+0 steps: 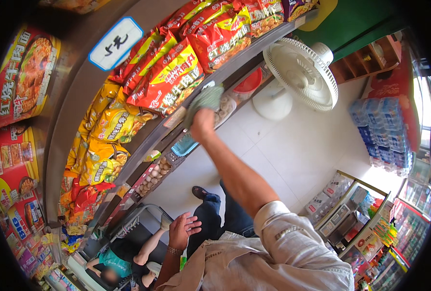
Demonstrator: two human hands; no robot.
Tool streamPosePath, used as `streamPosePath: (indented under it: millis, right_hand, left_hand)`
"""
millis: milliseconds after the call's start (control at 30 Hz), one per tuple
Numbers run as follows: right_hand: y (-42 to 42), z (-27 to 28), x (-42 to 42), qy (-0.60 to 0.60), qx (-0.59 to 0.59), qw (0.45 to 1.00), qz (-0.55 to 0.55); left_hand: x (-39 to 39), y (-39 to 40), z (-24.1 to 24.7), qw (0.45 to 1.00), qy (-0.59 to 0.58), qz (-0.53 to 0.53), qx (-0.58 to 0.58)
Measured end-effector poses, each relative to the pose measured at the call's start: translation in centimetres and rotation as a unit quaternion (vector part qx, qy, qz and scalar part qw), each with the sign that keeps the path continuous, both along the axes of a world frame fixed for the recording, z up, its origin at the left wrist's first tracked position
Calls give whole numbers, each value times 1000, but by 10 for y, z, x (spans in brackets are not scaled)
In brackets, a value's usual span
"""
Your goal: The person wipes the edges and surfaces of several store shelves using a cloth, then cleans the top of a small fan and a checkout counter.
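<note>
My right hand (203, 123) reaches out with a folded green cloth (205, 102) pressed to the front edge of a brown shelf (157, 132). Fingers and palm are largely covered by the cloth. Just above the cloth on that shelf stand red bags of instant noodles (173, 78), with yellow noodle bags (108, 125) to the left. Low in front of me, my left hand (182, 229) hangs in the air with fingers apart, holding nothing; a bracelet circles its wrist.
Under the shelf sit a tray of eggs (153, 178), a blue plastic basket (184, 143) and a red-lidded tub (248, 82). A white pedestal fan (301, 74) stands on the tiled floor. At lower left, a person (117, 262) reclines on a chair. Packs of bottled water (382, 127) are stacked at right.
</note>
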State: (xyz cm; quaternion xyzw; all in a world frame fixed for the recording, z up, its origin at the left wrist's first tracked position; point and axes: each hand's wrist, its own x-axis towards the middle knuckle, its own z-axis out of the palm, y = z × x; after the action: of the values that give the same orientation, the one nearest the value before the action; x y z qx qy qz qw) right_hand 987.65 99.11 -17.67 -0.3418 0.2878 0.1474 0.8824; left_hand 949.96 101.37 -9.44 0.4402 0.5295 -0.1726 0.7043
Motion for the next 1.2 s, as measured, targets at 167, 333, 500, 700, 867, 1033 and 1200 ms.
streamPosePath:
  millis: [167, 333, 500, 700, 867, 1033, 1200]
  right_hand:
    - [65, -29, -100, -225, -200, 929, 214]
    - [80, 14, -154, -471, -667, 443, 369]
    - [45, 4, -107, -307, -344, 819, 342]
    - [11, 35, -38, -105, -50, 991, 72]
    - [5, 30, 6, -112, -46, 993, 8]
    - [41, -43, -41, -153, -230, 961, 23]
    - [159, -107, -216, -238, -187, 947, 105]
  left_hand:
    - [14, -6, 7, 1000, 11, -9, 1]
    - [-5, -9, 7, 1000, 23, 10, -6]
    - [-22, -6, 5, 1000, 6, 27, -9]
    - [-58, -1, 5, 998, -22, 58, -15]
    - [-105, 13, 10, 994, -17, 112, -14]
    - [-161, 25, 3, 986, -14, 168, -12]
    - [-189, 46, 1, 982, -26, 185, -15]
